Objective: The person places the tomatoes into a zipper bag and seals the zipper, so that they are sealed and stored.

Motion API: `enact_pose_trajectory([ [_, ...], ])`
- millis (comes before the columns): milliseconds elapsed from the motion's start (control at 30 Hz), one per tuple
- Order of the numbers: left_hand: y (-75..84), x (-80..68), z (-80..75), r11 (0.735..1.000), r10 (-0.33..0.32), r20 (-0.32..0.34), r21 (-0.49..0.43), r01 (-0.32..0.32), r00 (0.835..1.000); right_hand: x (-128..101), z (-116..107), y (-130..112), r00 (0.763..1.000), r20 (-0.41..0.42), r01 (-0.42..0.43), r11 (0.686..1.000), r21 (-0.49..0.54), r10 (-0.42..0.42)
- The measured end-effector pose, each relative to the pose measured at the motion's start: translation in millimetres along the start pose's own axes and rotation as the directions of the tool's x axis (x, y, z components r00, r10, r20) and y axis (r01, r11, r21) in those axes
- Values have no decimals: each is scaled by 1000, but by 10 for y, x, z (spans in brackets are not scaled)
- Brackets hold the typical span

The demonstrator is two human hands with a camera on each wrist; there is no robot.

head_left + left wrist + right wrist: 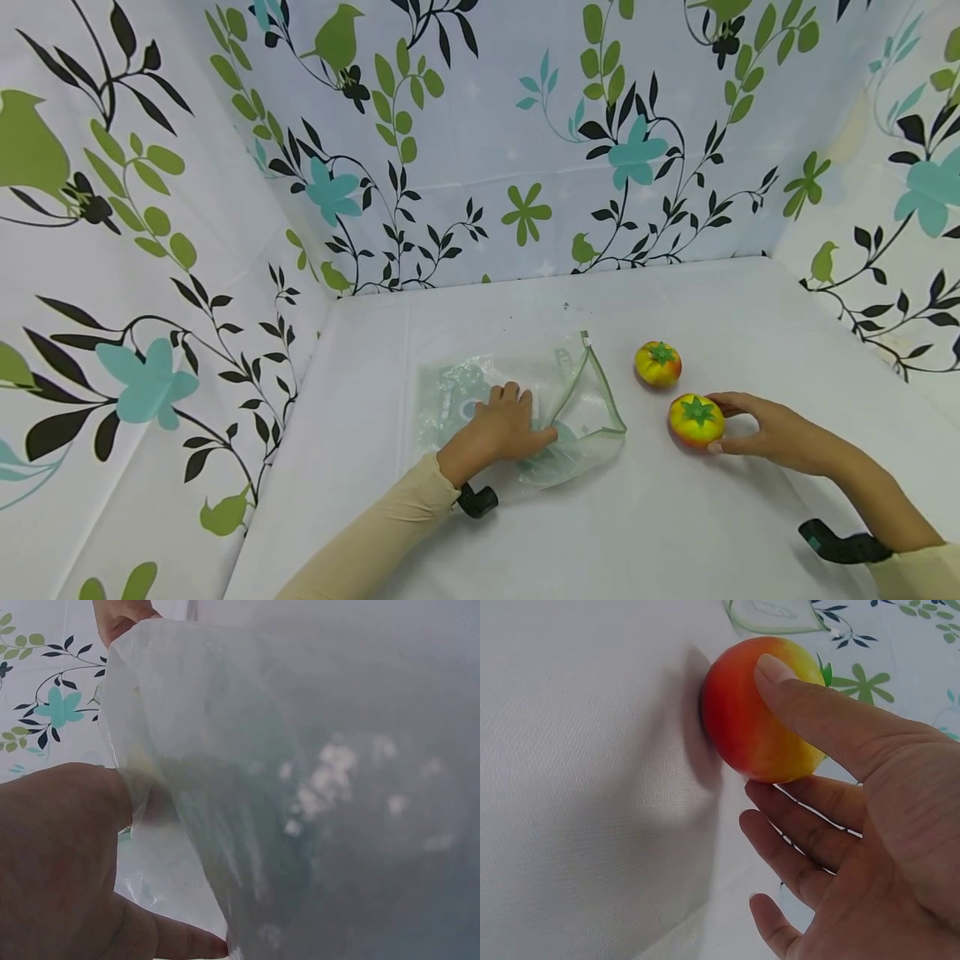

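A clear plastic zip bag [480,392] lies on the white tablecloth [660,517], its green-edged mouth standing open to the right. My left hand [517,421] rests on it, fingers curled, thumb pinching the lower lip. In the left wrist view the bag's film [300,787] fills the frame beside my left hand [60,855]. Two red-yellow toy tomatoes with green tops sit right of the bag. My right hand [726,425] holds the near tomato [693,419] between thumb and fingers; up close, my right hand's [802,727] thumb presses the tomato [742,720]. The far tomato [657,364] stands alone.
Cloth walls printed with leaves, flowers and birds [480,150] close off the left, back and right of the table. A black camera strap sits on each wrist [477,500] [843,546]. Bare white cloth stretches in front of both hands.
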State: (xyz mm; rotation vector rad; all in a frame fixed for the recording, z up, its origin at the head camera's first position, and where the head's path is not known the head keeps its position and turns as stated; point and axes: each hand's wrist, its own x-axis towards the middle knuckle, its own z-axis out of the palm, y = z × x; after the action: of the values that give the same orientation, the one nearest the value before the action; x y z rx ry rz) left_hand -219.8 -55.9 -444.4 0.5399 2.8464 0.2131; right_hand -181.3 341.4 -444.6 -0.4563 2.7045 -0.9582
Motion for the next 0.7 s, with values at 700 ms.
enact_pose_trajectory([
  [700,-30,9,-2,1000,13,15,-27,-13,1000,170,62,-345,991,-95,94,995,-37,-97],
])
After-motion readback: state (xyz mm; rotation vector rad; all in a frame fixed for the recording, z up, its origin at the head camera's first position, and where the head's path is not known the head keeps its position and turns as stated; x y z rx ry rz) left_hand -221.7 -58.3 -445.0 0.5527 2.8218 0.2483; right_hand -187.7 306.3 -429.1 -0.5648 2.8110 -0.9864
